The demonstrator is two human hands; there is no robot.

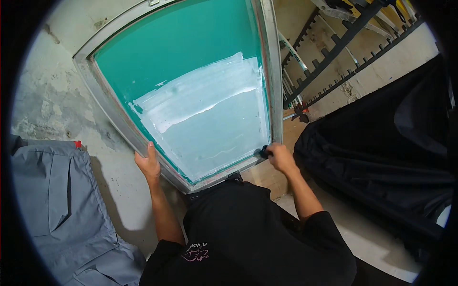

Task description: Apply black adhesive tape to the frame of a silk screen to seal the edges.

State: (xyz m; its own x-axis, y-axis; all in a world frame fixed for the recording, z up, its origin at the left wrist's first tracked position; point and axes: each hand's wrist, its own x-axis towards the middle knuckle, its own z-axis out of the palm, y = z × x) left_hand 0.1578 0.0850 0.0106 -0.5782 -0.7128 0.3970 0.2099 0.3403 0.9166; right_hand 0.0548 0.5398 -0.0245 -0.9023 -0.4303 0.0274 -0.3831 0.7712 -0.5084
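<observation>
A screen-printing frame (278, 95) with grey metal rails stands tilted in front of me. Green mesh (181, 40) shows across its far part. A pale, whitish layer (217, 126) covers much of the near part, with uneven streaked edges. My left hand (149, 164) is closed around the left rail, its thumb on top. At the near right corner, my right hand (281, 157) is closed on a small black object (263, 152), held against the edge of the mesh. Its kind is not clear, since the fingers hide most of it.
A grey garment (52, 190) hangs at the left by a stained wall (52, 95). Black fabric (372, 148) takes up the right side. Dark notched rack bars (334, 50) with pale rods stand at the upper right. Brown cardboard (262, 178) lies below the frame.
</observation>
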